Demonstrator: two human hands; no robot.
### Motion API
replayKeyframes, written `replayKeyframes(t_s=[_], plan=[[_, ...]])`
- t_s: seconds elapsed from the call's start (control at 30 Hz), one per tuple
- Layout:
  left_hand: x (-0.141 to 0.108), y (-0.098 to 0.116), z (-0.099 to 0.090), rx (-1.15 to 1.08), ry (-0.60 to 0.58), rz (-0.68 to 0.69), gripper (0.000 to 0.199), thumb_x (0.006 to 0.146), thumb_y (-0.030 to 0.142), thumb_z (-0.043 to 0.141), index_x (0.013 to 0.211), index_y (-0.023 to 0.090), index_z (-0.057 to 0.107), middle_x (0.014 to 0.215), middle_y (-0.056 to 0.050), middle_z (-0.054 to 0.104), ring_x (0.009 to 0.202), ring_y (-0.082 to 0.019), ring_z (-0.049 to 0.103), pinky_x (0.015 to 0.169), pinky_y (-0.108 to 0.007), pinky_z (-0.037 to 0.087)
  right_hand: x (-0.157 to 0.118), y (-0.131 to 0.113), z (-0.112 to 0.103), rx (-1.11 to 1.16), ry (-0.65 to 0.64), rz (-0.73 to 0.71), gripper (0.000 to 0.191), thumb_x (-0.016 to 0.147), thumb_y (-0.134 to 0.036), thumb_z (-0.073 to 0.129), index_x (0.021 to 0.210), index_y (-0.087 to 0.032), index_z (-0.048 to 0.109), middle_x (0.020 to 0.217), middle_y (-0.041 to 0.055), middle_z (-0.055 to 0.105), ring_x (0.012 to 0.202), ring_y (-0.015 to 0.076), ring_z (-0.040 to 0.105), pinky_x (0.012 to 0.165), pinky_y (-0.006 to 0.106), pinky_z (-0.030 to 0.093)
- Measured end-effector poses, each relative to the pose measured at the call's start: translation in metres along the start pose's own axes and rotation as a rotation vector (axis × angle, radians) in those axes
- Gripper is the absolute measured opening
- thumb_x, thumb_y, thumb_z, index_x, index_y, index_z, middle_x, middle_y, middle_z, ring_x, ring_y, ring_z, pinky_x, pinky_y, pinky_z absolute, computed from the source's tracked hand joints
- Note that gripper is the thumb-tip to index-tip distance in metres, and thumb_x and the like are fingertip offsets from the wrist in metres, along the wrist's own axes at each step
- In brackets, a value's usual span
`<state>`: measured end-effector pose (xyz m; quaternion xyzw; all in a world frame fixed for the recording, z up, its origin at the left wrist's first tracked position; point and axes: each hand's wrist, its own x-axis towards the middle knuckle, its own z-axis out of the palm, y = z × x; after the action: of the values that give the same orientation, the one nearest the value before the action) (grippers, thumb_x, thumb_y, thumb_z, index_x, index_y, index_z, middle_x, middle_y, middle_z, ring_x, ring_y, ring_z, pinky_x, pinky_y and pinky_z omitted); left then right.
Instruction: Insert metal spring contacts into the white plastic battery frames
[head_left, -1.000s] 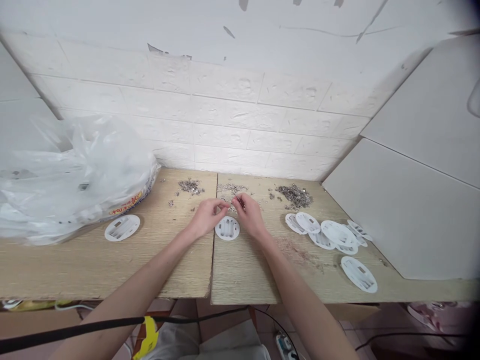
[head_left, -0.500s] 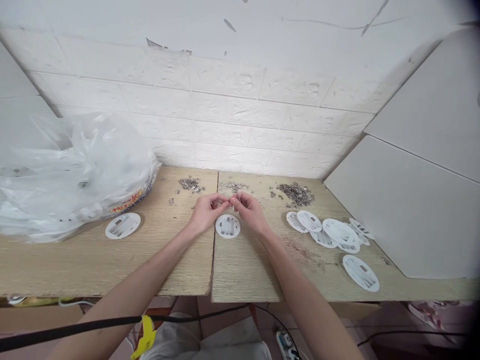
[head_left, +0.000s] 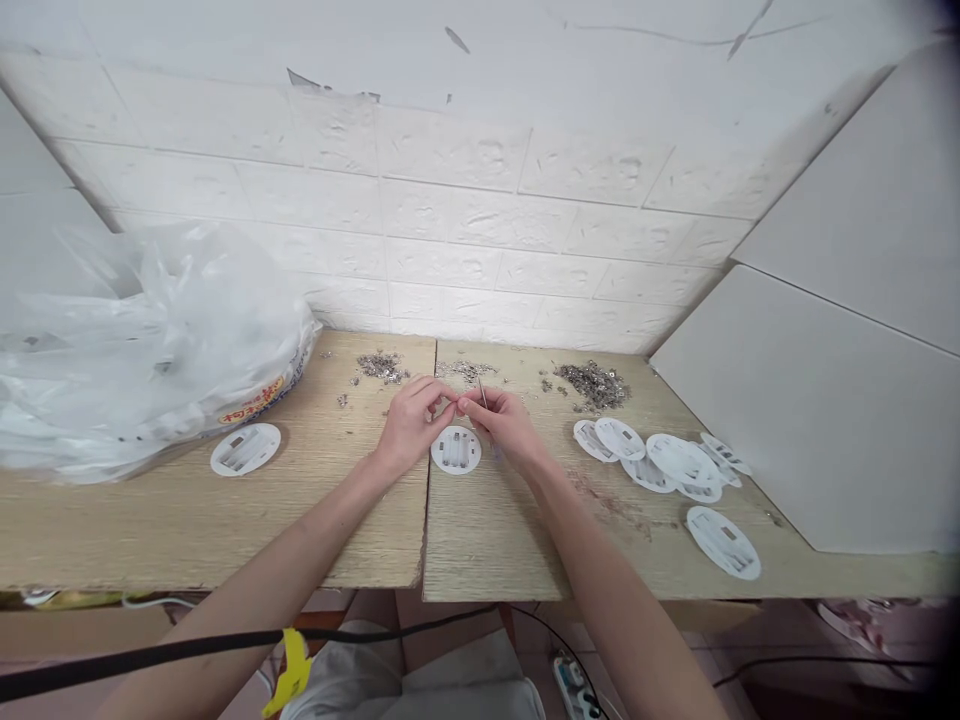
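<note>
My left hand (head_left: 412, 425) and my right hand (head_left: 504, 425) meet fingertip to fingertip above the table. The left thumb and forefinger are pinched; whatever lies between them is too small to make out. In my right hand is a thin pointed metal tool (head_left: 482, 392), its tip pointing up and away from me. Just below the fingertips a round white plastic battery holder (head_left: 456, 463) lies flat, slots facing up, with metal pieces at their ends. Beyond the hands are small metal pieces in a thin scatter (head_left: 466, 371) and a left heap (head_left: 381, 367).
A larger heap of metal pieces (head_left: 594, 386) lies at the back right. Several white holders (head_left: 679, 460) overlap on the right, with one holder (head_left: 723, 543) nearer me. At left, a plastic bag (head_left: 165, 350) stands behind another holder (head_left: 246, 449). A black cable (head_left: 187, 648) crosses in front.
The metal tool has shifted slightly right and stands more exposed above my right hand. My right hand has turned a little; both hands stay together at the fingertips.
</note>
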<state>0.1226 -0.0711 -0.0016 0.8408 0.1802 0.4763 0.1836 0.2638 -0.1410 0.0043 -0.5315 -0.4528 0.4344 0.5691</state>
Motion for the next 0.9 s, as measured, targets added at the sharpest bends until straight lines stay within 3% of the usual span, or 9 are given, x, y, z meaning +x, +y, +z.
replayKeyframes(t_s=[0.17,0.33,0.53,0.73,0.9], plan=[[0.001,-0.003,-0.001,0.031,-0.081,-0.076,0.011,0.083,0.022,0.059,0.093,0.019,0.062,0.080,-0.002,0.060,0.077,-0.016,0.052,0.072,-0.029,0.042,0.000,-0.003,-0.001,0.081,0.039,0.033,0.036,0.060,-0.043,0.077,0.076,-0.016,0.059,0.053,-0.0072,0.041,0.044,0.0041,0.025,0.042,0.023,0.015],[-0.003,-0.006,-0.004,0.193,-0.351,-0.279,0.028,0.078,0.046,0.063,0.089,0.020,0.065,0.085,-0.005,0.057,0.092,-0.024,0.049,0.083,-0.038,0.040,0.000,-0.002,-0.006,-0.004,0.086,0.044,0.029,0.065,-0.039,0.072,0.077,-0.016,0.059,0.055,-0.0069,0.042,0.044,0.0044,0.028,0.043,0.022,0.016],[-0.007,-0.005,-0.004,0.308,-0.511,-0.311,0.019,0.071,0.037,0.064,0.082,0.021,0.064,0.088,-0.008,0.053,0.097,-0.030,0.046,0.083,-0.043,0.038,-0.001,-0.002,-0.008,-0.142,0.046,0.069,0.023,0.066,-0.034,0.069,0.077,-0.016,0.061,0.053,-0.0064,0.043,0.048,0.0062,0.032,0.047,0.022,0.023],[-0.003,-0.001,-0.004,0.165,-0.487,-0.345,0.009,0.064,0.023,0.062,0.071,0.019,0.057,0.081,-0.006,0.057,0.089,-0.027,0.049,0.078,-0.039,0.039,-0.001,-0.002,-0.010,-0.121,0.050,0.079,0.026,0.064,-0.036,0.069,0.079,-0.015,0.064,0.057,-0.0052,0.047,0.048,0.0055,0.031,0.046,0.022,0.022],[-0.001,-0.006,-0.002,-0.291,-0.342,-0.530,0.011,0.073,0.026,0.057,0.077,0.018,0.052,0.073,-0.001,0.060,0.064,-0.015,0.054,0.058,-0.027,0.040,-0.001,-0.004,-0.013,0.011,0.065,0.067,0.033,0.062,-0.038,0.074,0.083,-0.014,0.067,0.054,-0.0059,0.043,0.047,0.0045,0.027,0.045,0.022,0.017]])
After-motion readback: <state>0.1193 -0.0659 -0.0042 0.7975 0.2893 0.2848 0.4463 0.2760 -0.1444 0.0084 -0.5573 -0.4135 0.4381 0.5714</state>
